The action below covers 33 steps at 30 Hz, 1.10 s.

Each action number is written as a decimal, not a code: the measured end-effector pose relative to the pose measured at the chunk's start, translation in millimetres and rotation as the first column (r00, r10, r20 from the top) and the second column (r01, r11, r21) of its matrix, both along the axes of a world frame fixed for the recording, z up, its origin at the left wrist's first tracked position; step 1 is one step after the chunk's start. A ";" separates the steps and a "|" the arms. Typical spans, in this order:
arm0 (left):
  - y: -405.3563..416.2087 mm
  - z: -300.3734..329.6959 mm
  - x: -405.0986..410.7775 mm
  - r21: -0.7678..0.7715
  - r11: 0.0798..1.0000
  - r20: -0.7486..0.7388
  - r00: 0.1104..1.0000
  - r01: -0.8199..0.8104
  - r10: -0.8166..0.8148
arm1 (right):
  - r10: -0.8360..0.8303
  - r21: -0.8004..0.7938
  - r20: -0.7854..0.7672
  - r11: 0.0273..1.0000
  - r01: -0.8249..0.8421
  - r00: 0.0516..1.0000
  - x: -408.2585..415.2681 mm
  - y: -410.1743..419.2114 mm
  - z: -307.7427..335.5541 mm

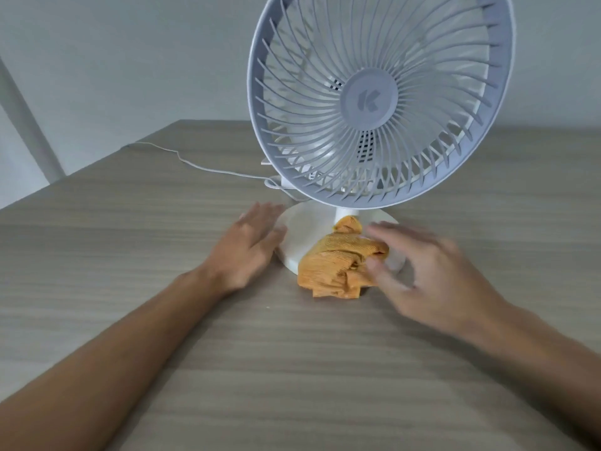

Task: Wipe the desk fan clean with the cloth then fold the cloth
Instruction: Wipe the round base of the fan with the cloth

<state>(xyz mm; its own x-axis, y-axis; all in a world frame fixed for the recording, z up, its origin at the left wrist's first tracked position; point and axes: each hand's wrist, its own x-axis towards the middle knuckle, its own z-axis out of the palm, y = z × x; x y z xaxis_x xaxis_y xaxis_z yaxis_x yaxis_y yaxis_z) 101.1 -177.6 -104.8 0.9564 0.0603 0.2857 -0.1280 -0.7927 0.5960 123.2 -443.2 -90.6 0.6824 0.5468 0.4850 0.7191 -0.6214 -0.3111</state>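
A white desk fan [380,99] with a round grille stands on the wooden table, tilted back on its round base [304,232]. A crumpled orange cloth [338,258] lies over the front of the base and spills onto the table. My left hand [247,245] lies flat with fingers spread against the left edge of the base. My right hand [422,271] is blurred, fingers apart, right beside the cloth; its thumb touches the cloth's right side, without a closed grip on it.
The fan's white cable [201,166] runs from behind the base to the table's far left edge. The wooden table [292,369] stretches wide in front of me. A white slanted pole [26,125] stands beyond the left edge.
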 end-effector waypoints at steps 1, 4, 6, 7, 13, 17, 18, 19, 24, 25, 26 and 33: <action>0.3 -2.4 1.8 0.043 0.999 -0.035 0.999 -0.004 0.006 | 0.006 -0.062 0.024 0.998 -0.005 1.000 -7.6 13.8 -2.4; -3.4 -3.4 5.8 0.107 0.994 -0.142 0.989 -0.025 0.041 | 0.052 -0.221 0.085 0.975 -0.032 0.995 -11.0 50.5 -10.4; -4.0 -2.8 7.7 0.148 0.988 -0.186 0.979 -0.053 0.081 | 0.058 -0.236 0.062 0.971 -0.041 0.996 -6.3 61.3 -9.3; -3.5 -3.2 8.2 0.178 0.983 -0.194 0.977 -0.049 0.084 | 0.057 -0.200 0.028 0.978 -0.050 0.998 -3.2 61.5 -8.0; -2.6 -2.7 8.1 0.269 0.962 -0.210 0.973 -0.040 0.099 | 0.257 -0.032 -0.079 0.965 -0.260 0.963 12.9 21.6 -8.4; -1.9 -2.5 7.5 0.275 0.961 -0.216 0.973 -0.021 0.083 | 0.178 0.008 -0.084 0.984 -0.178 0.980 32.4 -10.3 -12.1; -0.2 -4.2 9.1 0.276 0.961 -0.214 0.975 -0.004 0.066 | 0.141 0.012 -0.107 0.990 -0.140 0.984 38.0 -15.7 -11.7; 0.2 -4.3 9.6 0.280 0.960 -0.215 0.975 0.006 0.056 | 0.104 0.018 -0.128 0.995 -0.103 0.986 43.9 -19.0 -10.7; -0.6 -4.5 11.2 0.296 0.955 -0.210 0.976 0.014 0.051 | -0.072 -0.113 -0.173 0.992 0.053 0.982 76.4 -7.1 -2.0; -0.1 -4.5 10.7 0.294 0.956 -0.211 0.976 0.015 0.049 | -0.099 -0.157 -0.169 0.985 0.073 0.981 82.7 -0.2 0.3; 0.5 -4.3 10.5 0.294 0.956 -0.213 0.976 0.015 0.051 | -0.108 -0.183 -0.161 0.980 0.078 0.981 90.1 6.7 1.8; -2.8 -6.6 8.0 0.418 0.908 -0.166 0.985 0.018 0.056 | -0.137 -0.243 -0.182 0.966 0.091 0.974 103.6 24.5 7.9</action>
